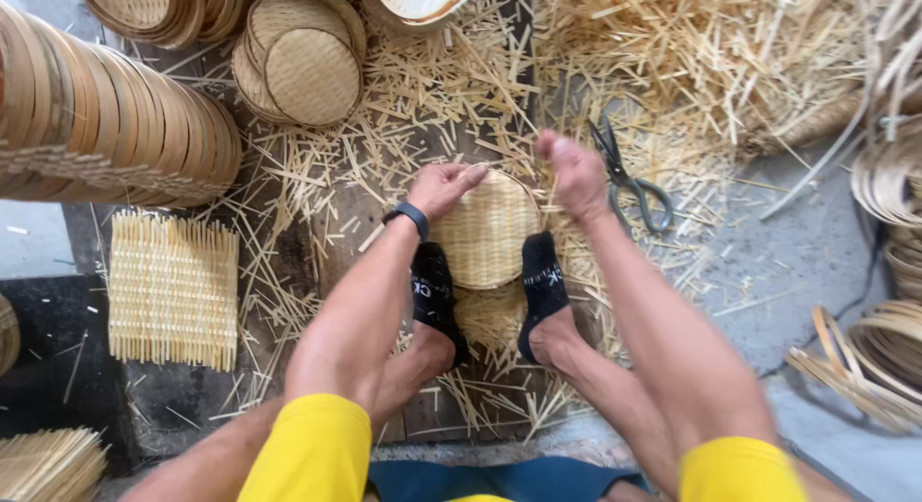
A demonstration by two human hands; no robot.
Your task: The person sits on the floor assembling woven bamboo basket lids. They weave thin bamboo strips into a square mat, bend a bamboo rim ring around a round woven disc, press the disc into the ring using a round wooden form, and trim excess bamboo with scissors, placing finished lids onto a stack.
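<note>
A workshop floor [816,243] littered with bamboo offcuts [451,89] — a round woven tray [485,228] gripped between two socked feet.

The tray lay flat on a dark wooden board [336,223], face up, held at its near rim by the left foot [437,295] and right foot [544,286]; being round, it showed no clear long axis, though its weave ran roughly left to right. The left hand [442,187] curled over the far-left rim, fingers closed on the edge. The right hand [574,175] was clenched at the far-right rim, blurred — what it pinched could not be told. Scissors [629,180] lay just right of it, points away from the person. A square woven mat [173,289] sat well left, stacked hoops [115,127] beyond.
</note>
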